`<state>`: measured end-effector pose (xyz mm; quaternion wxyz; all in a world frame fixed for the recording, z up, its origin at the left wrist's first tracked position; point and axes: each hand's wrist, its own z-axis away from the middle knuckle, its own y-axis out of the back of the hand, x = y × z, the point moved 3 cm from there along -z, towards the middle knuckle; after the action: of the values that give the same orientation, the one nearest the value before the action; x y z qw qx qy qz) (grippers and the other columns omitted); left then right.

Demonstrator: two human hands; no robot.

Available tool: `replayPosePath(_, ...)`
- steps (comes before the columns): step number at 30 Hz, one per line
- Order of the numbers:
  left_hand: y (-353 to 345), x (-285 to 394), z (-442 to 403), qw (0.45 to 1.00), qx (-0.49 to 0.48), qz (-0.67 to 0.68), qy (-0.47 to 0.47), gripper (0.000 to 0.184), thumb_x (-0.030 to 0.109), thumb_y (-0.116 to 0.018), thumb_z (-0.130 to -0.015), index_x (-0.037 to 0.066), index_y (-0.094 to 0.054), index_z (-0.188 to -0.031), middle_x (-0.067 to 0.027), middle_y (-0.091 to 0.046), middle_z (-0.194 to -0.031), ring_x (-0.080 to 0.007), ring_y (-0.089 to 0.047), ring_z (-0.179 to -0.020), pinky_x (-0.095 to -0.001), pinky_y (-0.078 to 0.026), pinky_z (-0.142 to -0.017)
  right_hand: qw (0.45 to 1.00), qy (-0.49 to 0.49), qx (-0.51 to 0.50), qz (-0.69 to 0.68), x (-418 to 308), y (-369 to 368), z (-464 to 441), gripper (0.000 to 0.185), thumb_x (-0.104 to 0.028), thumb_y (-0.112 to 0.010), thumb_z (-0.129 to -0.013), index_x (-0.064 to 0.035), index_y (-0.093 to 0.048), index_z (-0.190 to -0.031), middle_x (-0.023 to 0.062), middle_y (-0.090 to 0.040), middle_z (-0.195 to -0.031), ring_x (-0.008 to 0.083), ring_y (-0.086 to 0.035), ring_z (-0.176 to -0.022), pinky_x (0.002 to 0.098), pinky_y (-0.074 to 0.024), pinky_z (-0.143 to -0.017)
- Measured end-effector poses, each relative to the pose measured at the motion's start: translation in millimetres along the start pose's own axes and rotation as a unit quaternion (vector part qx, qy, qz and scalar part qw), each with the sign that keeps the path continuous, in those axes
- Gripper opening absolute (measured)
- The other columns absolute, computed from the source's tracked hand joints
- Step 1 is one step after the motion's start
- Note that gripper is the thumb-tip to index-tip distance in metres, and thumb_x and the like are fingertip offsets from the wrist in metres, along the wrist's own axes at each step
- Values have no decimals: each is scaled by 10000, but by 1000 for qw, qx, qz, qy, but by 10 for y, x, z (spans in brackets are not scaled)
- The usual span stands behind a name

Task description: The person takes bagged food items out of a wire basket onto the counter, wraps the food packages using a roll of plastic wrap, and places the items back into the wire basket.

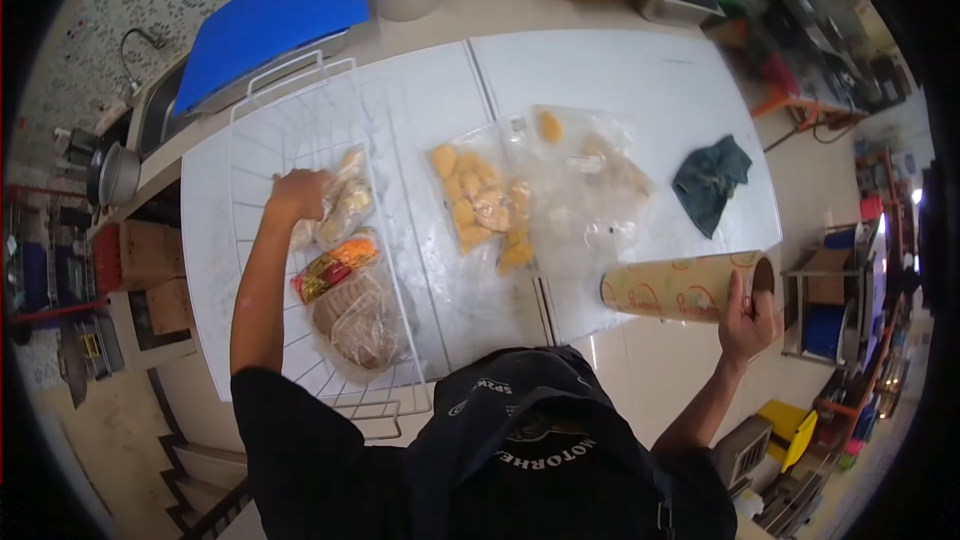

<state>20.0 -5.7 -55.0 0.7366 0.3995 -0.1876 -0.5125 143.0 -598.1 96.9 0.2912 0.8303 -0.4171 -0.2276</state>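
A black short-sleeved shirt (520, 505) — white lettering (548, 459), partly hidden, across its chest.

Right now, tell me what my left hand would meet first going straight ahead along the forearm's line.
Your left hand would probably meet the far wall of the white wire basket, though depth is unclear.

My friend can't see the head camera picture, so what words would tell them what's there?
A person's left hand is at some plastic bags inside a white wire basket, while their right hand holds a wide printed tube. Bagged yellow pieces and a dark green cloth lie on the white table.
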Motion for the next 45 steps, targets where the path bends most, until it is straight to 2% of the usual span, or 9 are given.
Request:
replayPosePath(7,606,1194,1779,884,409,128,-186,472,201,-669,-760,59,-576,-1201,-153,-626,-1057,-333,-570,-984,-426,-437,-836,934,-308,70,-169,1065,58,698,469,-159,-745,-825,-54,-417,-508,-70,-375,-506,31,-302,-502,222,-235,-445)
replayPosePath(12,255,2244,1427,974,160,-6,-160,359,136,-668,-760,67,-601,-1106,-118,-630,-979,-287,-581,-968,-436,-444,-878,833,-507,-22,-218,1442,-843,1668,490,-281,-743,-822,-65,-454,-491,-51,-394,-511,48,-305,-500,266,-231,-444)
replayPosePath(16,-57,2520,484,965,195,-163,-66,662,121,-730,-709,103,-448,-1308,-99,-501,-1269,-298,-504,-1146,-547,-442,-872,731,-588,-91,-332,1221,-1400,2021,380,-255,-674,-869,14,-578,-618,6,-482,-542,114,-425,-520,309,-380,-500)
replayPosePath(23,-428,2726,545,946,257,185,62,1076,216,-828,-623,99,-163,-1461,-146,-326,-1438,-372,-389,-1269,-578,-408,-953,956,-221,-114,-158,814,-1241,884,309,-204,-719,-784,2,-607,-985,164,-607,-913,283,-582,-914,422,-433,-818)
replayPosePath(29,-1150,2674,426,846,382,337,155,696,204,-749,-716,21,-418,-1300,-199,-546,-1181,-398,-509,-1090,-456,-464,-864,864,94,-243,-432,-74,-1897,43,330,-103,-678,-759,-85,-625,-1084,120,-617,-1059,313,-576,-1004,405,-424,-896)
replayPosePath(31,-1182,2711,418,825,434,335,135,467,197,-712,-749,0,-570,-1148,-201,-621,-1032,-393,-566,-981,-458,-470,-808,811,289,-341,-377,-660,-2125,-103,303,-107,-664,-761,-123,-647,-1064,95,-624,-1070,288,-585,-985,398,-445,-877)
replayPosePath(33,-1277,2649,327,813,442,355,134,288,188,-689,-763,0,-624,-971,-202,-634,-915,-387,-592,-868,-462,-473,-762,832,422,-238,-273,-957,-2597,24,287,-104,-643,-740,-136,-661,-1025,72,-623,-1062,263,-593,-960,407,-471,-827)
replayPosePath(42,-491,2417,647,718,523,451,85,147,154,-598,-845,15,-641,-819,-128,-632,-759,-308,-622,-684,-386,-487,-646,821,424,-273,-268,-1038,-2931,-328,110,-125,-578,-831,-74,-675,-835,85,-655,-801,274,-607,-859,385,-464,-780)
replayPosePath(45,19,2317,895,627,612,480,32,172,168,-574,-899,20,-657,-876,-66,-637,-759,-205,-631,-705,-315,-487,-632,791,131,-297,-519,-953,-2695,-686,163,-142,-537,-885,-36,-656,-854,109,-656,-833,290,-604,-884,396,-456,-781)
